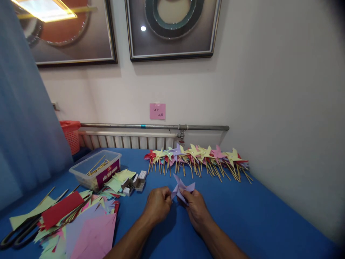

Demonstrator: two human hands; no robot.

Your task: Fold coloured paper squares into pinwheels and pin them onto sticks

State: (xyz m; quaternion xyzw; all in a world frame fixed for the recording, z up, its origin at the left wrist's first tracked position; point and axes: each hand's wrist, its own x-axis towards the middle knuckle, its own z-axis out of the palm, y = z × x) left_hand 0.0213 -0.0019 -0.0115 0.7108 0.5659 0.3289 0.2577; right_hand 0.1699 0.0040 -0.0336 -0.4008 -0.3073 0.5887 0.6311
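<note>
A lilac paper pinwheel [178, 186] with folded, pointed blades is pinched in my right hand [198, 210], the thumb lying over its near right side. No stick shows on it. My left hand [158, 204] is closed close beside its left blade, fingers curled in. What those fingers hold, if anything, is hidden, and I cannot tell whether they touch the paper. Behind my hands lies a long row of finished pinwheels [192, 153] on wooden sticks, in yellow, pink, red, green and lilac.
On the blue-covered table [237, 216], coloured paper sheets [94, 235] are piled at left with black-handled scissors [23, 233]. A clear plastic box [81, 176] holds wooden sticks [99, 167]. Small open cardboard boxes [139, 182] sit beside it. A pink basket [72, 138] stands behind.
</note>
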